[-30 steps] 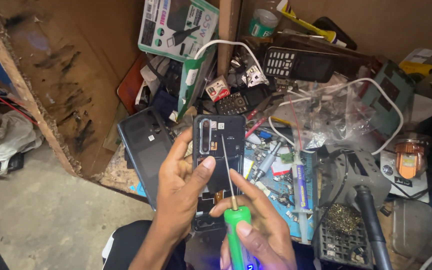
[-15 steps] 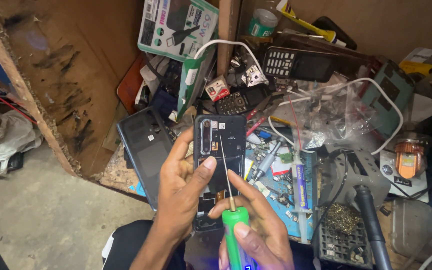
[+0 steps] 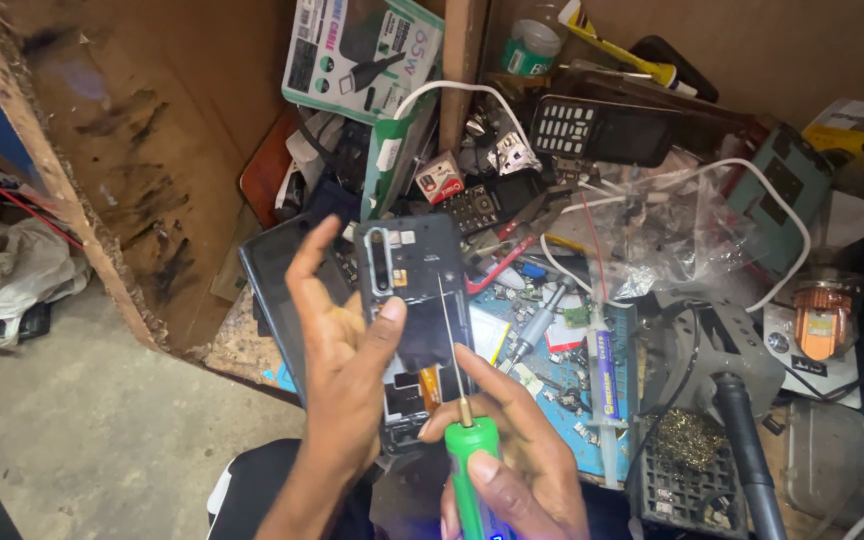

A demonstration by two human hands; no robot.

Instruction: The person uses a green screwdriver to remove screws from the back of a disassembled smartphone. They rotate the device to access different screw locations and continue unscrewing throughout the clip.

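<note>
My left hand point(image 3: 337, 345) holds an opened black phone point(image 3: 417, 300) upright, back cover off, with its camera strip and inner parts showing; the thumb rests on its middle. My right hand point(image 3: 512, 460) grips a green-handled screwdriver point(image 3: 472, 455). Its thin shaft reaches up over the phone's middle, with the tip near the upper boards. A black back cover point(image 3: 277, 275) lies just left of the phone on the bench.
The bench is crowded: a blue work mat point(image 3: 572, 380) with small parts, an old keypad phone point(image 3: 602, 130), white cable point(image 3: 772, 200), clear plastic bag point(image 3: 672, 240), soldering stand with brass wool point(image 3: 692, 440), boxed charger cable point(image 3: 362, 50). Concrete floor point(image 3: 82, 440) lies at left.
The screwdriver tip has climbed from the phone's lower middle toward its upper part. The phone and my left hand have stayed nearly still.
</note>
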